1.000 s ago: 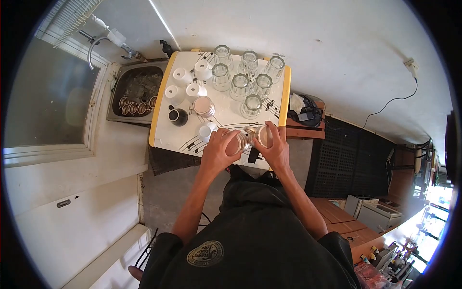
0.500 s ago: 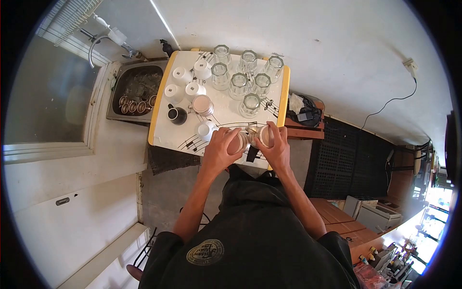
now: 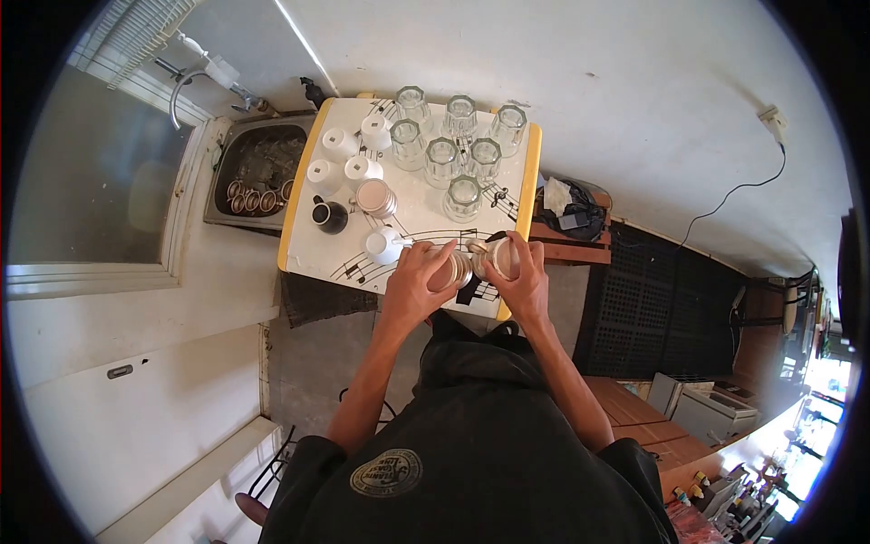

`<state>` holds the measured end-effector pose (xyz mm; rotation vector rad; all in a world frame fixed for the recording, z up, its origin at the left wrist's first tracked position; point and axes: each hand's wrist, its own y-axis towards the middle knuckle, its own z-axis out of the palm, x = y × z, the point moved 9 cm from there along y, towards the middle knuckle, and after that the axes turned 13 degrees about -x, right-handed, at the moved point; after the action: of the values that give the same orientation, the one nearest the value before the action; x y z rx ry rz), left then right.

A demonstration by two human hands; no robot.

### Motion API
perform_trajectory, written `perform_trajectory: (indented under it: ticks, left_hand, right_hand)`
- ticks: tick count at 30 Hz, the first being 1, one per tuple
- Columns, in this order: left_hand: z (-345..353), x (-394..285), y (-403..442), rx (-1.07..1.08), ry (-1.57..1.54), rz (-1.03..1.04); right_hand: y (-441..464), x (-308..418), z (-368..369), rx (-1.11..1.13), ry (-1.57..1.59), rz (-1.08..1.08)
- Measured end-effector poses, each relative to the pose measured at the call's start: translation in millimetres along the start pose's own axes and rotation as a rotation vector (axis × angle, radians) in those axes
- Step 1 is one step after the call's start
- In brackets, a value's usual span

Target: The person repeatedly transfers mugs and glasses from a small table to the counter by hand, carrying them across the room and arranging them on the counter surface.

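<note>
My left hand [image 3: 420, 283] is closed round a beige ribbed mug [image 3: 446, 273] near the table's front edge. A second beige mug [image 3: 503, 258] is gripped by my right hand [image 3: 524, 286], close beside the first. Both mugs seem to be bottom up, and my fingers hide part of each. Just left of my left hand, a white cup [image 3: 382, 245] stands upside down. Behind it are another beige ribbed mug [image 3: 375, 199], also bottom up, and a small black cup [image 3: 330, 217].
Upside-down glasses [image 3: 443, 161] and several white cups [image 3: 362, 170] fill the back of the yellow-edged table [image 3: 281, 245]. On the left, a sink [image 3: 217, 204] holds several mugs [image 3: 252, 201]. A wooden bench [image 3: 569, 251] with a black bag [image 3: 587, 218] stands at right.
The view has shifted slightly. My hands keep hold of both mugs, which have barely moved against the table.
</note>
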<state>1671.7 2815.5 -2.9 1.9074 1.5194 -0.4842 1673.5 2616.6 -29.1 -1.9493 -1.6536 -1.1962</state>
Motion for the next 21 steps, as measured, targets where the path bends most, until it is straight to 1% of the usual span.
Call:
perform_trajectory:
  ticks: [4,6,11,16,21]
  left_hand:
    - [-4,-5,2,-0.062,-0.066,-0.022]
    - [-7,1,2,-0.062,-0.110,-0.149]
    - [-5,9,2,-0.079,-0.082,-0.177]
    - [-5,13,8,-0.046,-0.049,-0.201]
    - [-11,14,11,-0.095,-0.083,-0.190]
  right_hand:
    - [1,-5,-1,0.017,0.006,0.020]
    - [3,-2,-3,-0.014,-0.001,-0.039]
    - [10,3,-5,-0.006,0.032,-0.048]
    - [19,11,-2,0.027,0.020,0.006]
    - [19,17,2,0.018,0.044,0.004]
